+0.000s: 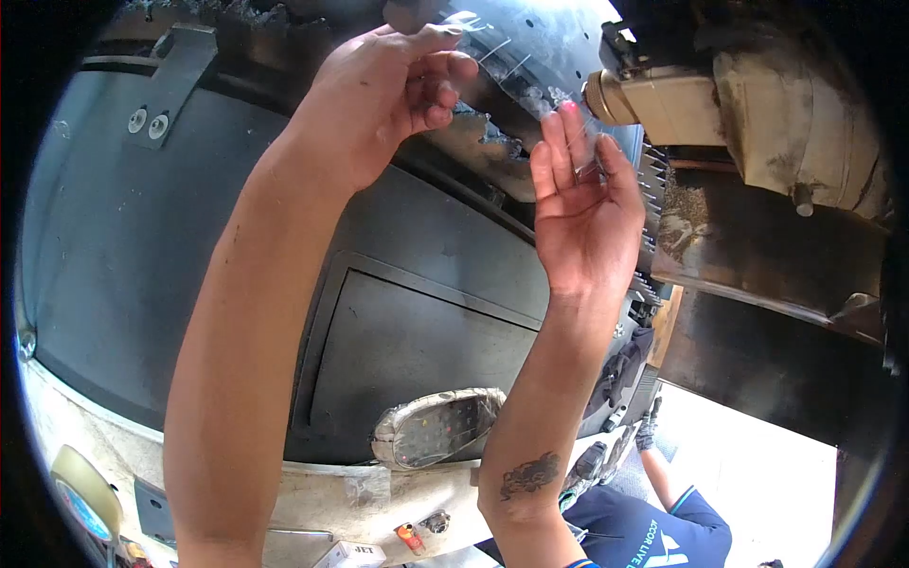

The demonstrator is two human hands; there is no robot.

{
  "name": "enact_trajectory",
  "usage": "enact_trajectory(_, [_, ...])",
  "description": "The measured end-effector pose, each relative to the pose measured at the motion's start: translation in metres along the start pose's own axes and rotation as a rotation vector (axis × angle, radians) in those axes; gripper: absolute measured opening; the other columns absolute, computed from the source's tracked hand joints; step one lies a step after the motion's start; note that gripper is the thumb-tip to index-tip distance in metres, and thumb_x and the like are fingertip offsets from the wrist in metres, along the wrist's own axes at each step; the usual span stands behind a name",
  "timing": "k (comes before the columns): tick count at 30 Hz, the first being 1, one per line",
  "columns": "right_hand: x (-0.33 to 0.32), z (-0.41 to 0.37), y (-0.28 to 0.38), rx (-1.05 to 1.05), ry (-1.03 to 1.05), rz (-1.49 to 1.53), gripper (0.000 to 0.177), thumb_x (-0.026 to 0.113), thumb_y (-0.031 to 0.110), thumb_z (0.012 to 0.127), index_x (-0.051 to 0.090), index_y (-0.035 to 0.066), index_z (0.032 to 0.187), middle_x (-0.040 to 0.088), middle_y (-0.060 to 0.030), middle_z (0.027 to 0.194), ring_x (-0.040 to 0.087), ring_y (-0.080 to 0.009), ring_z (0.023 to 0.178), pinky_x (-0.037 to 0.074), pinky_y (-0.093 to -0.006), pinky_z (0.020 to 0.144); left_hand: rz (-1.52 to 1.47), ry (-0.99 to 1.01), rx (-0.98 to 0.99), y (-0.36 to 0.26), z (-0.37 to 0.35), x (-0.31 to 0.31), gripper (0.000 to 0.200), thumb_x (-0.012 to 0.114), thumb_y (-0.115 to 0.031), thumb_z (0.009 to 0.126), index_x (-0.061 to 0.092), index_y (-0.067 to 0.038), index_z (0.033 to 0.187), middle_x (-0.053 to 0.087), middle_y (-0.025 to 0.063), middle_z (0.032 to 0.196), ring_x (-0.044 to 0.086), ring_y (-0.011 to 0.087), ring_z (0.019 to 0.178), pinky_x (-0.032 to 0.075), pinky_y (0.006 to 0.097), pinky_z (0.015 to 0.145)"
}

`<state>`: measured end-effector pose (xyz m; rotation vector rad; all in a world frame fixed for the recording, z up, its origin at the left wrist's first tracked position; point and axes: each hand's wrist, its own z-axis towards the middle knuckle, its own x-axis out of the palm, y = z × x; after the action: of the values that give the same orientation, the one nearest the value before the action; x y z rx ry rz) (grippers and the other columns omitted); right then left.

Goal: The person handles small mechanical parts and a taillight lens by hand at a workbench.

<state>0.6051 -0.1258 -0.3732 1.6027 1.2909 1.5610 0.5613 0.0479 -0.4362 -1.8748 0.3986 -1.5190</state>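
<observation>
My left hand [407, 90] is raised at the top of the view beside a dark machine opening. Its fingers are curled in, and shiny clear wisps [462, 23] show at the thumb tip; what it grips, if anything, I cannot make out. To its right, my right hand [585, 208] is turned palm up with the fingers stretched out. Crumpled clear film-like material [559, 97] lies about its fingertips, in front of a blue-grey metal surface [559, 43]. Close to the right fingertips is the round end of a beige machine part [663, 106].
A toothed metal strip [653, 194] runs beside my right hand. Below are a grey panel [426, 331] and a plastic-wrapped oval unit [440, 431]. An orange object [410, 537] and a white box [350, 556] lie on the ledge. A person in a dark blue shirt [634, 530] is at lower right.
</observation>
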Motion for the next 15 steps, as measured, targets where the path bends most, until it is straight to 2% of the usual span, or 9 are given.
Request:
enact_trajectory(1, [0.0005,-0.0001,-0.0005,0.006,-0.005,0.023,0.01,0.046,0.012,0.094,0.052,0.005,0.095,0.064,-0.0204,0.109,0.064,-0.029,0.102,0.056,-0.0369,0.082,0.0,-0.001,-0.001,-0.0002,0.0001,-0.0001,0.013,0.055,-0.02,0.093,0.056,-0.008,0.094,0.065,0.0054,0.083,0.056,0.0074,0.061,0.046,0.0207,0.054])
enact_trajectory(7, [-0.0017,-0.0004,-0.0024,0.025,0.01,0.008,0.008,0.046,0.014,0.094,0.053,0.009,0.096,0.064,-0.018,0.111,0.062,-0.0266,0.106,0.054,-0.0373,0.082,-0.053,-0.004,-0.003,0.0026,0.0021,-0.0038,0.013,0.056,-0.021,0.093,0.056,-0.007,0.094,0.065,0.0055,0.084,0.055,0.0075,0.062,0.045,0.0206,0.055])
enact_trajectory(15, [-0.0047,-0.0004,0.0016,0.015,0.006,0.026,0.009,0.047,0.014,0.094,0.053,0.009,0.096,0.064,-0.0184,0.112,0.062,-0.0264,0.105,0.054,-0.0379,0.082,-0.093,0.084,-0.013,0.0026,0.0041,-0.001,0.014,0.056,-0.02,0.092,0.058,-0.007,0.097,0.065,0.0053,0.086,0.056,0.0086,0.064,0.045,0.0213,0.056])
